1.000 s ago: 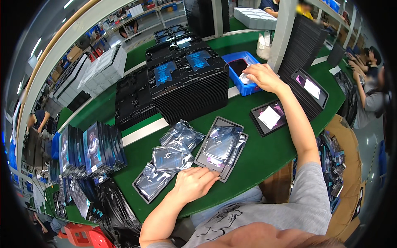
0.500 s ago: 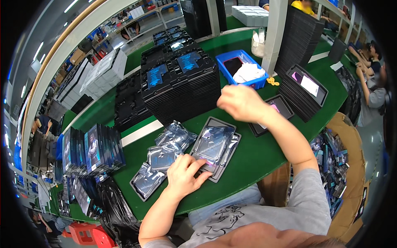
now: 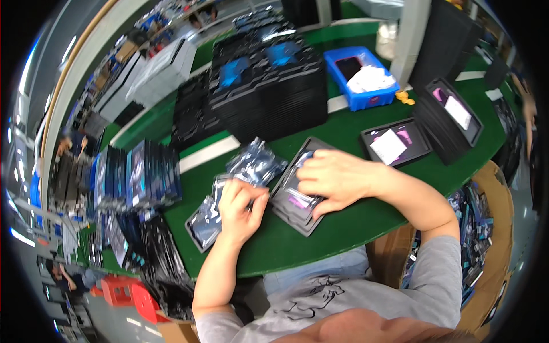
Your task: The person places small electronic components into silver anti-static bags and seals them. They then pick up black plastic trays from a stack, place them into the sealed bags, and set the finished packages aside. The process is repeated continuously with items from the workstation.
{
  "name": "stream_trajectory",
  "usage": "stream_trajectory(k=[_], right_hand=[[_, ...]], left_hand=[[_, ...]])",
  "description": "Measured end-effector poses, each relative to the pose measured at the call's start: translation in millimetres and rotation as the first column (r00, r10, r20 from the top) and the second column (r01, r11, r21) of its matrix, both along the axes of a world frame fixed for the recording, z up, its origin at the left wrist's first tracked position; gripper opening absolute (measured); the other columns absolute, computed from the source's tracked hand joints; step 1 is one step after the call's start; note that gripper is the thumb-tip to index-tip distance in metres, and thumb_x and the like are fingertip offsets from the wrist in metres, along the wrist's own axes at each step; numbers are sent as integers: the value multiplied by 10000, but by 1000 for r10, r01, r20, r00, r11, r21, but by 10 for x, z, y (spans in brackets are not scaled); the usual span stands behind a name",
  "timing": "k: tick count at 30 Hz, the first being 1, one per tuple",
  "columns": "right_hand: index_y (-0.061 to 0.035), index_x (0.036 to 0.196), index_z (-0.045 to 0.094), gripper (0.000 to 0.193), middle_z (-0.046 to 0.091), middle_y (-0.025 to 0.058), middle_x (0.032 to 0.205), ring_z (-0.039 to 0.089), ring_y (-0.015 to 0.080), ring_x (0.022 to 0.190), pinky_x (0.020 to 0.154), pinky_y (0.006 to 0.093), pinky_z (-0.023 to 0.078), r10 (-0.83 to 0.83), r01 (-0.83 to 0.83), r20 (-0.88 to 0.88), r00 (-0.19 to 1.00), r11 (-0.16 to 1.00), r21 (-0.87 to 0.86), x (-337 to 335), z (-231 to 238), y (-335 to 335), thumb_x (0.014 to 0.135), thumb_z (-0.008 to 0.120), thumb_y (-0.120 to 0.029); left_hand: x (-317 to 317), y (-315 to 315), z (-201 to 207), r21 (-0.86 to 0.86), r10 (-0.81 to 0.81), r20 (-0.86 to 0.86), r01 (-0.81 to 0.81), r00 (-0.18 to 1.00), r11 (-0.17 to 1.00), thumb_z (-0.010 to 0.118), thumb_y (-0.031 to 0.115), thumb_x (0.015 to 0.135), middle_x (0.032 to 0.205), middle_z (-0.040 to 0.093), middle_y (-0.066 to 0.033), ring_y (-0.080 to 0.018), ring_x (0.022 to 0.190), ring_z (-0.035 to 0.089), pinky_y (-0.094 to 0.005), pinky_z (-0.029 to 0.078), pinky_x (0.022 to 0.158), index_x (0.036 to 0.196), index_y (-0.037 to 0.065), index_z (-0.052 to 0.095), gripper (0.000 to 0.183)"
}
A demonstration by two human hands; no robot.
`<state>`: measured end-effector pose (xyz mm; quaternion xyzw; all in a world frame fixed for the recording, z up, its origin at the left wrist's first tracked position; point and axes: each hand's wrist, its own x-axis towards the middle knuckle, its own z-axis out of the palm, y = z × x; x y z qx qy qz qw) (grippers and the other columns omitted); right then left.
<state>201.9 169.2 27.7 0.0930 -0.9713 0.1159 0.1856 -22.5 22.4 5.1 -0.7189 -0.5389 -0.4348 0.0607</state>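
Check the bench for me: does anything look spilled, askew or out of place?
Mildly, yes. Small yellow-orange pieces lie loose on the green table, outside the blue bin. The silver bags by the left hand overlap unevenly. I see no clear damage, though blur hides detail.

Left hand (image 3: pixel 241 208) half-curled, perhaps pinching, blurred; right hand (image 3: pixel 337 178) palm down, fingers (image 3: pixel 311 186) bent inward

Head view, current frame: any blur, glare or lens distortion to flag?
Head view: motion blur smears the blue patches on the black tray stack; head view: bright glare breaks up the silvery bags; head view: fisheye bends the pale frame at left, corners go black.
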Motion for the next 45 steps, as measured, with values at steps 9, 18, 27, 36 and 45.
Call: stream_trajectory(k=[9,18,27,36,45], right_hand=[[-122,830,580,381,550,5,835,560,210,874,766,353,387,-80,94,129,988,990,-106,81,127,143,649,831,-345],[-109,779,604,287,560,10,826,573,218,846,772,374,406,-107,112,207,972,994,-14,-5,-17,42,671,806,-282],[-128,783,631,248,551,-6,792,568,200,810,732,364,396,-13,23,164,986,998,-60,-20,-15,51,698,790,-298],[-50,976,518,502,551,95,921,582,325,884,749,442,466,-679,682,67,731,725,-95,5,45,170,725,801,-379],[-36,1065,497,282,648,146,864,636,363,784,725,401,506,-678,729,268,684,633,-261,39,146,228,844,662,-95]], left_hand=[[-63,18,-26,-24,2,-68,-4,998,1000,805,113,704,816,590,-30,-228,768,555,-339,462,662,803,106,690,152],[-134,9,7,-12,23,-73,-24,997,1000,791,76,680,834,590,-38,-243,791,549,-360,438,696,809,97,684,168],[-81,-7,50,-132,-8,-104,-6,995,991,834,238,673,935,609,-48,-265,867,558,-379,446,760,933,102,680,332],[-77,-50,40,-115,42,-148,-59,988,992,823,212,682,972,609,-55,-272,893,556,-388,433,773,953,111,680,323],[-128,-45,95,-46,94,-100,-99,990,994,791,111,702,934,620,-61,-277,880,565,-381,445,781,918,82,681,244]])
